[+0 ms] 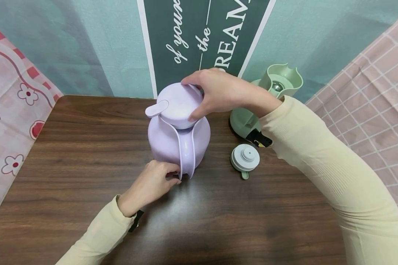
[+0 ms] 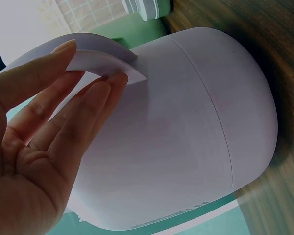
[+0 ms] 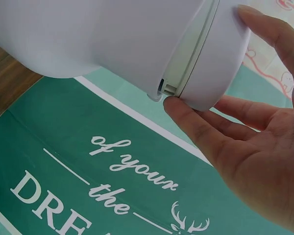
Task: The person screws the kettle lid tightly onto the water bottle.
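A lavender thermos jug (image 1: 162, 141) stands upright on the table, its handle (image 1: 187, 152) toward me. My left hand (image 1: 154, 180) holds the handle's lower part; in the left wrist view the thumb and fingers (image 2: 95, 100) lie on opposite sides of the handle edge. My right hand (image 1: 219, 90) grips the round lavender lid (image 1: 177, 101) by its rim, thumb on the near side and fingers on the far side. Between lid (image 3: 225, 54) and jug body (image 3: 132, 44), the right wrist view shows a pale band. The lid's tab points left.
A green jug (image 1: 243, 119) without its lid stands to the right, partly behind my right forearm. Its likely lid, a white and green stopper (image 1: 245, 157), lies on the brown wooden table (image 1: 86, 154). Cloth backdrops hang behind and at both sides, one with printed lettering (image 1: 202, 40).
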The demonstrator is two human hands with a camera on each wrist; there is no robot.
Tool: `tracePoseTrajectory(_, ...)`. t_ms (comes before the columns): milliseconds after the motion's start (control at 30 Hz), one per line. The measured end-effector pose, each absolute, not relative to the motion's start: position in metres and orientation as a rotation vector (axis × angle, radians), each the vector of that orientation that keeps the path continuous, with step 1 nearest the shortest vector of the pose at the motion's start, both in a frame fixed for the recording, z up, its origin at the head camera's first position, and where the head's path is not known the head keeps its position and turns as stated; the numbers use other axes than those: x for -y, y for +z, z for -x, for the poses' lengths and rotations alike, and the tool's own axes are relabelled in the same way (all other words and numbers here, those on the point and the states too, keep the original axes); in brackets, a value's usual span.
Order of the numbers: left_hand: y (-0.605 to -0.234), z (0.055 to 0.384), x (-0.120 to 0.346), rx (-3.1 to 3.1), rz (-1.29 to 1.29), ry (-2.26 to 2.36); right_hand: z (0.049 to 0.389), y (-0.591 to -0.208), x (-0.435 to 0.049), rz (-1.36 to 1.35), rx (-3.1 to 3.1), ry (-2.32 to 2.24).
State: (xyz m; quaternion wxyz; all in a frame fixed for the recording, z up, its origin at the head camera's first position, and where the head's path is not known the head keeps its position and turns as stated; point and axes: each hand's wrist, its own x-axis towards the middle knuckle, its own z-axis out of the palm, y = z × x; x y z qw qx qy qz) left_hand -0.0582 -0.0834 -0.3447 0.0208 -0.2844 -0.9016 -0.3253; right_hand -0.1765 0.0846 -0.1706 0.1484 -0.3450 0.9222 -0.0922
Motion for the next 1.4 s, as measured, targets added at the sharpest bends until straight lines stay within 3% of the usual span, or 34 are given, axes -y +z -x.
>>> tracePoseTrajectory(367,-0.345,0.058,0.083,2.789,0.887,-1.003,0.176,-0.172,-0.083,0.864,-2.622,-0.27)
tracePoseTrajectory(1133,-0.347,0.058,0.084,2.789,0.872,-1.002,0.188,-0.171,-0.092,1.074,-2.439,-0.315)
tracePoseTrajectory(1400,-0.347,0.058,0.084,2.787,0.876,-1.005,0.192,-0.166,-0.094,0.973,-2.381,-0.415)
